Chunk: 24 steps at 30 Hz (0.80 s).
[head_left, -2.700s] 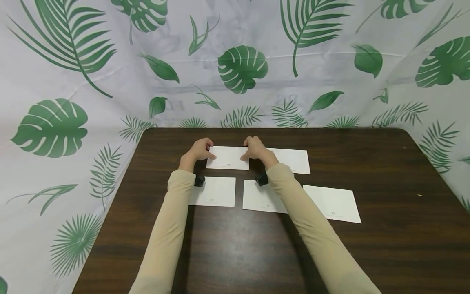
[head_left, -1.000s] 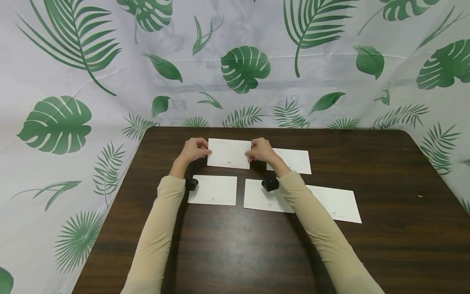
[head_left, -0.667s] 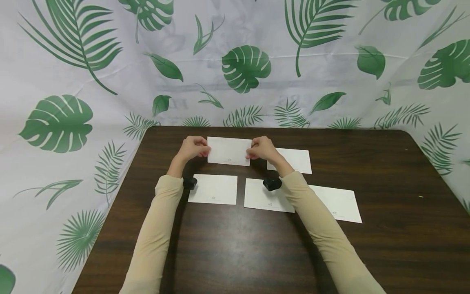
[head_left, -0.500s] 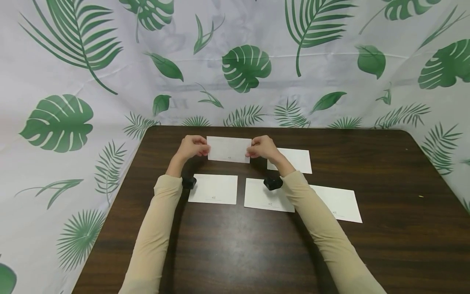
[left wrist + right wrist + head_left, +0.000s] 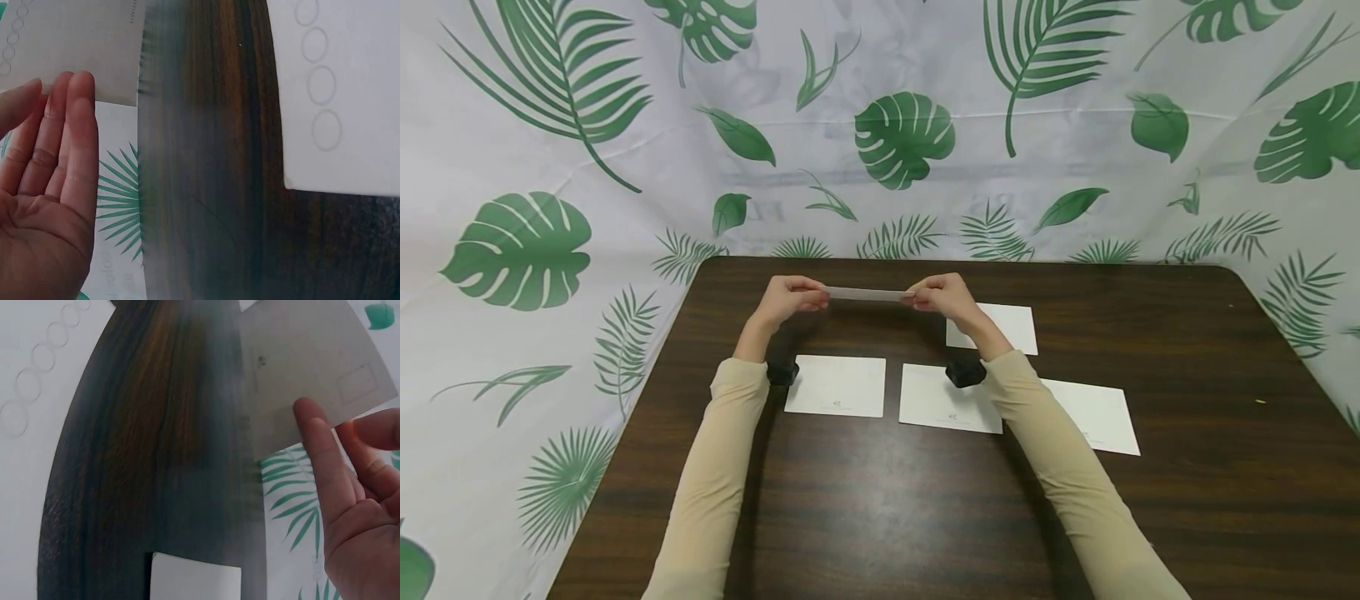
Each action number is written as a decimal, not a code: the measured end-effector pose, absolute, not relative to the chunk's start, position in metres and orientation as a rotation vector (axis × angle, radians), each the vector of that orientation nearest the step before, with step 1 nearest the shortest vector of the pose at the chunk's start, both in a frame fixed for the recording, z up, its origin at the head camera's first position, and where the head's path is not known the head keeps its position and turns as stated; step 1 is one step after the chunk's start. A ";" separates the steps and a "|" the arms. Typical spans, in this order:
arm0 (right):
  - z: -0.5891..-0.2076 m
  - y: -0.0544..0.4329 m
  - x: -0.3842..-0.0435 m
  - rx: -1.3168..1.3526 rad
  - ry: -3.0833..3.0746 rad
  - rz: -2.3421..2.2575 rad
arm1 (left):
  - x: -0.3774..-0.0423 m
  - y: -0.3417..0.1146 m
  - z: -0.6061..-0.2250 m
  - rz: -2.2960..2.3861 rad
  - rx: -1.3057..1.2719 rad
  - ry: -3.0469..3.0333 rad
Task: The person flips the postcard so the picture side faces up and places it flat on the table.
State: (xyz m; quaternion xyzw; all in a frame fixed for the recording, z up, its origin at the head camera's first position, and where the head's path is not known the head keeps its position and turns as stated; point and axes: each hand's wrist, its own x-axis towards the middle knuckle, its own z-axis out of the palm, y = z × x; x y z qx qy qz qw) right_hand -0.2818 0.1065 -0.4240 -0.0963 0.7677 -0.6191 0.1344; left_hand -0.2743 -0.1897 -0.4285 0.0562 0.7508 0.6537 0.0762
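Between my two hands a white envelope is held by its short ends, tilted so that the head view shows it as a thin strip above the table's far part. My left hand pinches its left end between thumb and fingers. At the other end, my right hand does the same. The right wrist view shows small print and a stamp box on the held envelope; in the left wrist view, a row of circles runs along the held envelope.
On the dark wooden table lie a left envelope, a middle envelope and a right envelope in the near row. One back envelope lies behind, partly under my right forearm. A leaf-print curtain hangs behind.
Both hands have lifted the envelope off the table, spread slightly apart and tilted it from showing its full face to nearly edge-on. The other envelopes stay put.
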 end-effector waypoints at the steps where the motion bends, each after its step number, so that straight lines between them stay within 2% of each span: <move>1: -0.424 0.107 -0.281 -0.285 2.219 -1.807 | -0.274 -0.190 -0.429 1.969 0.172 2.231; 13: -0.433 0.112 -0.281 -0.364 2.202 -1.862 | -0.269 -0.191 -0.426 1.978 0.088 2.131; 24: -0.444 0.118 -0.280 -0.452 2.313 -1.696 | -0.273 -0.191 -0.439 1.863 0.041 2.132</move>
